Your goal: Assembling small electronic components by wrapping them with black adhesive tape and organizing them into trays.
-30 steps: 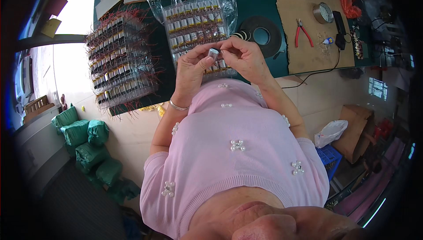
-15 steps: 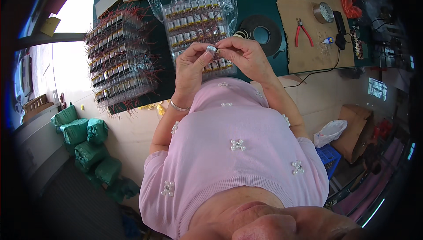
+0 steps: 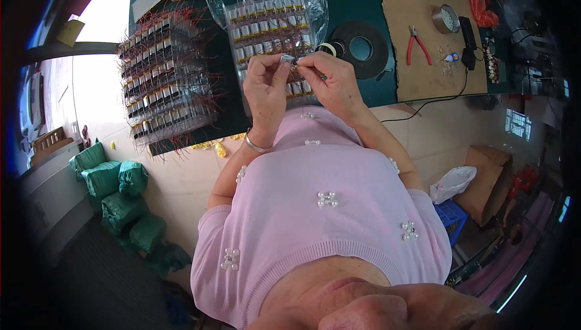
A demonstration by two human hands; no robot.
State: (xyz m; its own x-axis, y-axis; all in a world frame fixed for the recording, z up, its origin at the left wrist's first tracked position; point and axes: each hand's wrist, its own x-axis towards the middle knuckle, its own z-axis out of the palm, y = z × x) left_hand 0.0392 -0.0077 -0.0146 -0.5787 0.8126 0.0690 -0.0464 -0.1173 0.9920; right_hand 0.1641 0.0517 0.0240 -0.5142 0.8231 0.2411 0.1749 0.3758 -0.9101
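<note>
My left hand (image 3: 265, 91) pinches a small silver pouch battery (image 3: 286, 58) between thumb and fingers, above the near part of a clear plastic tray (image 3: 232, 44). Close against the battery's right end, the fingertips of my right hand (image 3: 334, 86) are pressed together. What they pinch is too small and too hidden to make out. Rows of similar silver batteries with yellow ends and thin red wires fill the tray, and both hands cover part of its near rows.
Stacked trays of wired batteries (image 3: 163, 82) stand at left. Right of my hands lie a large black tape roll (image 3: 385, 51) and cardboard (image 3: 417, 3) bearing red pliers (image 3: 410, 51), a round tin (image 3: 440, 22), a small glue bottle (image 3: 451, 57) and a black corded device (image 3: 468, 57).
Both hands have shifted slightly up and stay together at the battery. The battery appears turned a little, with less of its face showing. The wrists have moved slightly.
</note>
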